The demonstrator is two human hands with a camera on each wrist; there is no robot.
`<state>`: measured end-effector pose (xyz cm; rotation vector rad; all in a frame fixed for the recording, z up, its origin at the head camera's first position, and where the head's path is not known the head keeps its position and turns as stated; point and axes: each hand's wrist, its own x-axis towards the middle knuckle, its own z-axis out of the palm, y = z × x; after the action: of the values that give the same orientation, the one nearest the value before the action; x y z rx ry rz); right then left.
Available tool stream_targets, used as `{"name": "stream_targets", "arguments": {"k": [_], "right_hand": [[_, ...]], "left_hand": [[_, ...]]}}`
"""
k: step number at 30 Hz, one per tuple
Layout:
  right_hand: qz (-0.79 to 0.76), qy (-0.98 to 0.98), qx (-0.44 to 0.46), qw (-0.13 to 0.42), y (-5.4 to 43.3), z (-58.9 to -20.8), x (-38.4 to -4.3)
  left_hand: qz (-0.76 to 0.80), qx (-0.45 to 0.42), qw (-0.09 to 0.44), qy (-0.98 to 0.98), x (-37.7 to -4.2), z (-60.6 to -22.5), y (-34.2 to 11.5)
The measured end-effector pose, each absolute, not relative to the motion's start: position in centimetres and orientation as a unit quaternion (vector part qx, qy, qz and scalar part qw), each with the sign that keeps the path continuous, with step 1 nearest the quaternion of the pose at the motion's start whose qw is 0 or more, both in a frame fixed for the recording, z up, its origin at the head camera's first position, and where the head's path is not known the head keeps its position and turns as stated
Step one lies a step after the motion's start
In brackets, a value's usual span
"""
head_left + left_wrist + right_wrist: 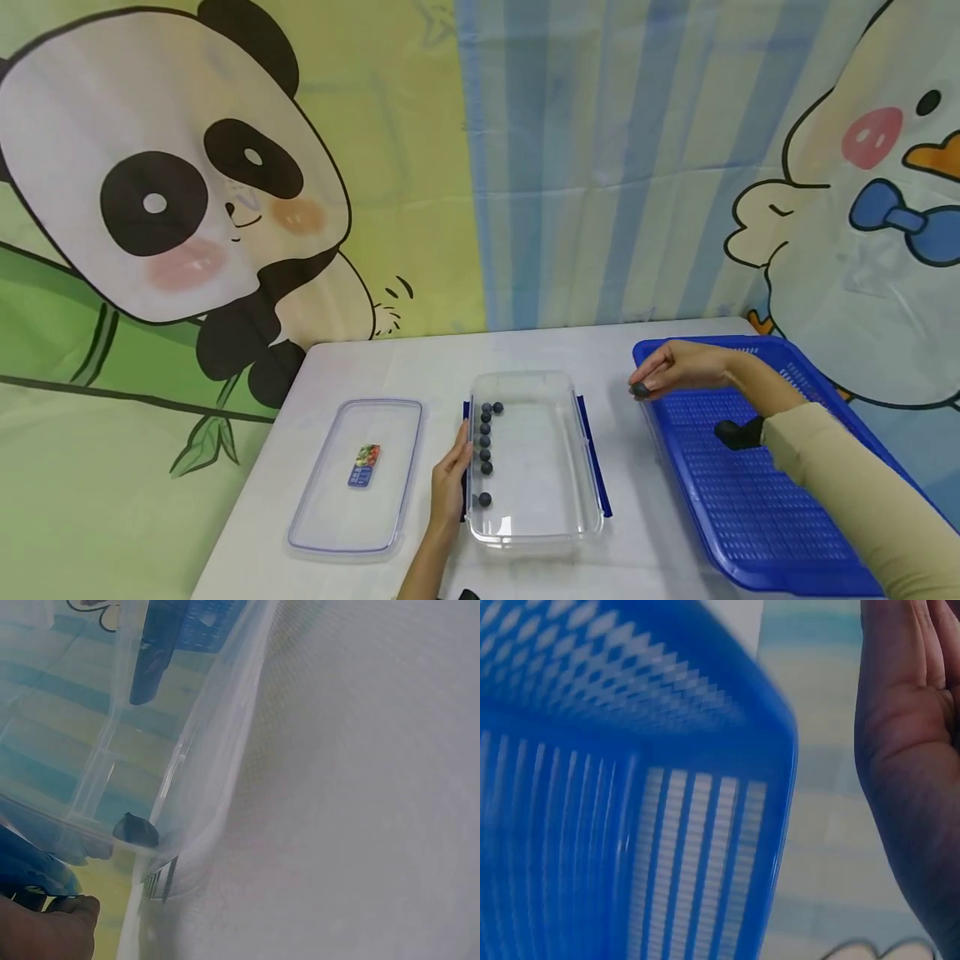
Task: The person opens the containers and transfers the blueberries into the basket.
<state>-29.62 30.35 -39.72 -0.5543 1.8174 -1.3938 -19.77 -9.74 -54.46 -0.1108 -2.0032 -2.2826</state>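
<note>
A clear plastic container with blue side latches stands on the table, and several dark blueberries line its left inner side. One blueberry shows through the wall in the left wrist view. My left hand holds the container's left side by the latch; in the left wrist view its fingers are beside the blue latch. Over the left rim of a blue basket, my right hand pinches a single blueberry between thumb and fingertips. In the right wrist view, that blueberry is out of sight.
Left of the container lies a clear lid bearing a small fruit-picture sticker. The white table meets a printed cloth backdrop behind. The basket's raised, slotted walls stand under my right forearm.
</note>
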Motion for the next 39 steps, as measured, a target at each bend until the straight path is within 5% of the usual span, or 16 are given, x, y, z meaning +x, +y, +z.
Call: {"name": "stream_targets", "arguments": {"k": [15, 39], "right_hand": [[-0.588, 0.674, -0.175, 0.411, 41.6, -45.8, -27.4], [-0.576, 0.701, -0.082, 0.413, 44.2, -50.7, -25.8]], "left_hand": [[-0.751, -0.033, 0.052, -0.657, -19.8, -54.6, -9.8], [-0.746, -0.032, 0.041, -0.664, -18.6, -51.9, -9.7]]}}
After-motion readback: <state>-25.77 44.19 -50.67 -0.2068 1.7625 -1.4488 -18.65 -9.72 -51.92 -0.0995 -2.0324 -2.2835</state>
